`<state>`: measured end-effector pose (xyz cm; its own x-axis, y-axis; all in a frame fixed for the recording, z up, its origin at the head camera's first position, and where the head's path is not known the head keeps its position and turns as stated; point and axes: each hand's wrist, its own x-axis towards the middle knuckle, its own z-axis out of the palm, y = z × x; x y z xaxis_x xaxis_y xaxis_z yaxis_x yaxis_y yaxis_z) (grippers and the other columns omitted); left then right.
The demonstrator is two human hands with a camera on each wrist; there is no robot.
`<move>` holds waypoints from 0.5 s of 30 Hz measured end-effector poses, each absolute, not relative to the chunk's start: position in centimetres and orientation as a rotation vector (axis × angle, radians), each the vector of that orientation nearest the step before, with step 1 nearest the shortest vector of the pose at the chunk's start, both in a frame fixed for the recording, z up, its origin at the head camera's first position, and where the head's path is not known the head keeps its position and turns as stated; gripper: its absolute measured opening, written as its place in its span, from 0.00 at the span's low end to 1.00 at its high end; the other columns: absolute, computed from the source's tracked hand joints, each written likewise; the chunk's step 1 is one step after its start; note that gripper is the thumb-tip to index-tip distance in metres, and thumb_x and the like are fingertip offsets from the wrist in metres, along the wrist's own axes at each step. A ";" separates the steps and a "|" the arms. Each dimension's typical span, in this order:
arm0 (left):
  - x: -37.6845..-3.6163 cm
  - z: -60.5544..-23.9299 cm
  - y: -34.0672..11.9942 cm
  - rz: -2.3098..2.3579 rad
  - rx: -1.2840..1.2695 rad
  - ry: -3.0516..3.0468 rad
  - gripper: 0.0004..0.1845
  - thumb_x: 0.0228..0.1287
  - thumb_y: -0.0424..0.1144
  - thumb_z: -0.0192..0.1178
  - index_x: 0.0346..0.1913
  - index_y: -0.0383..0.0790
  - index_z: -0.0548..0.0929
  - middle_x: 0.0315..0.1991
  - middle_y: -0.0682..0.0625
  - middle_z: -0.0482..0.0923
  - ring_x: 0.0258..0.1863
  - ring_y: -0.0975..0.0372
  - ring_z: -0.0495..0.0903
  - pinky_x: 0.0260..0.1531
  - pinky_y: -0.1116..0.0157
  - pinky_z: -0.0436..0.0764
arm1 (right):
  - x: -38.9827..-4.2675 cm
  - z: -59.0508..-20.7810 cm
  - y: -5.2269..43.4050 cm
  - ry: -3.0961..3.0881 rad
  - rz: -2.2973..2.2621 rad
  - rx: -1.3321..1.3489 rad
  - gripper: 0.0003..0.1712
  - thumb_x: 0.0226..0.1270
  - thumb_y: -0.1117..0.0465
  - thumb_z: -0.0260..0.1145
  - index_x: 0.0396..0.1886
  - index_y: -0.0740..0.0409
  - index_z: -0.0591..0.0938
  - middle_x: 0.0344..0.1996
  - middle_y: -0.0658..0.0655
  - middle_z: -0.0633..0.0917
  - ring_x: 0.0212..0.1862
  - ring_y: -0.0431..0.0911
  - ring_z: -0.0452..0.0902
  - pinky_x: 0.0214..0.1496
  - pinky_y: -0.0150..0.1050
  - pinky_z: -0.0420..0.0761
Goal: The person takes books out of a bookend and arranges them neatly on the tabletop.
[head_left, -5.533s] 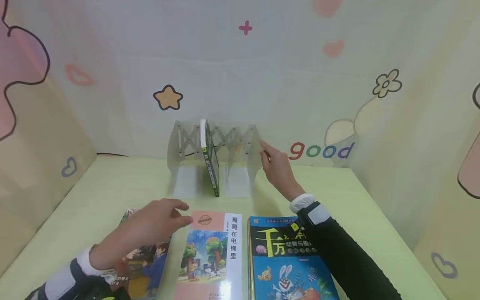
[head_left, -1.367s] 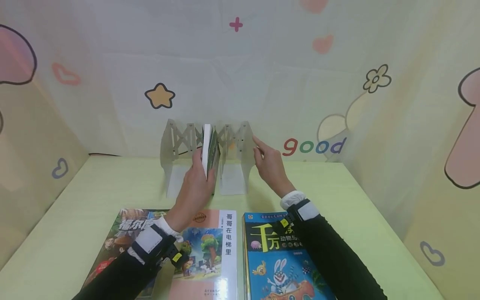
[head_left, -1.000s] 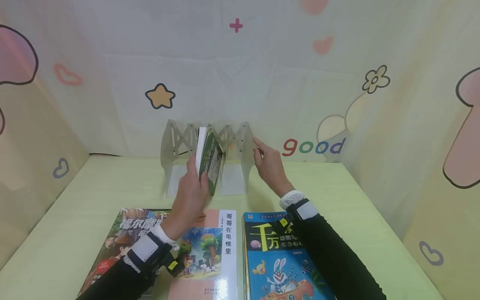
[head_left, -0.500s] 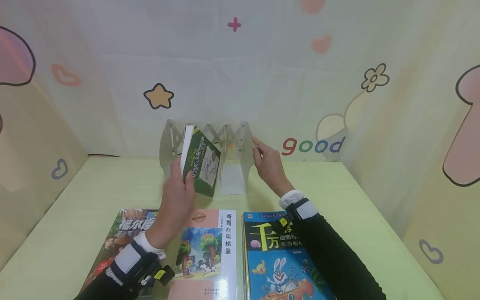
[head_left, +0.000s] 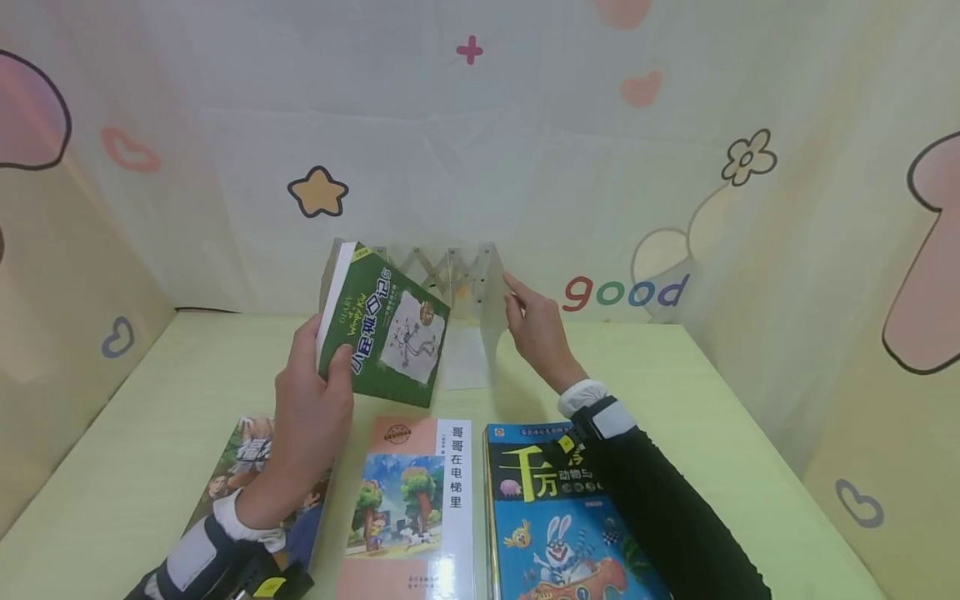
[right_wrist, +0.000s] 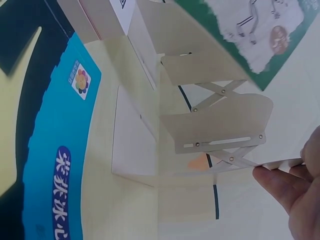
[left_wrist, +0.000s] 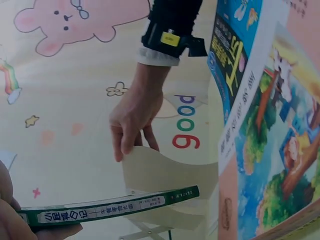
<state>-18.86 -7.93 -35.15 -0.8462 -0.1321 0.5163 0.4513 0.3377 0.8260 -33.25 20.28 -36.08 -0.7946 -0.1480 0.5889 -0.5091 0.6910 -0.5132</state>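
My left hand (head_left: 313, 412) grips a green paperback book (head_left: 375, 342) by its left edge, thumb on the front cover. The book is tilted in front of a grey folding bookend (head_left: 491, 312) and hides its left part. The left wrist view shows the book's narrow spine (left_wrist: 100, 212) pointing away from the fingers. At the bookend's right side, my right hand (head_left: 546, 342) pinches the edge of the end panel, as the right wrist view also shows with the fingers (right_wrist: 282, 187) at the metal.
Three groups of books lie flat along the front: a dark illustrated one (head_left: 300, 533) partly under my left arm, a pink one (head_left: 405, 508), and a blue stack (head_left: 562, 533) partly under my right arm. A printed curtain (head_left: 450, 150) hangs behind.
My left hand reached into the bookend, took hold of the green book and drew it out leftward and nearer, turning its cover into view. My right hand stays at the end panel.
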 end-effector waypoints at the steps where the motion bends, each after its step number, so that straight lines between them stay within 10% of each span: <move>1: -18.6 -34.9 -8.1 -1.541 -0.276 -2.095 0.25 0.82 0.36 0.48 0.77 0.38 0.63 0.61 0.39 0.81 0.51 0.47 0.87 0.41 0.47 0.88 | -33.2 -36.1 20.3 -2.389 0.934 0.506 0.25 0.79 0.65 0.61 0.72 0.65 0.74 0.21 0.57 0.80 0.18 0.46 0.70 0.20 0.32 0.66; 8: -17.1 -33.6 -8.8 -1.590 -0.292 -2.021 0.25 0.81 0.33 0.50 0.76 0.35 0.65 0.63 0.41 0.79 0.54 0.51 0.84 0.40 0.72 0.85 | -33.2 -36.0 20.3 -2.416 0.934 0.488 0.26 0.79 0.64 0.61 0.73 0.62 0.74 0.29 0.59 0.85 0.21 0.46 0.76 0.21 0.33 0.70; 15: -15.2 -32.9 -9.6 -1.654 -0.292 -1.996 0.24 0.81 0.34 0.50 0.76 0.37 0.66 0.63 0.43 0.79 0.52 0.60 0.84 0.42 0.73 0.85 | -33.3 -35.9 20.4 -2.408 0.944 0.497 0.25 0.78 0.66 0.61 0.72 0.64 0.75 0.29 0.61 0.86 0.22 0.46 0.78 0.22 0.33 0.72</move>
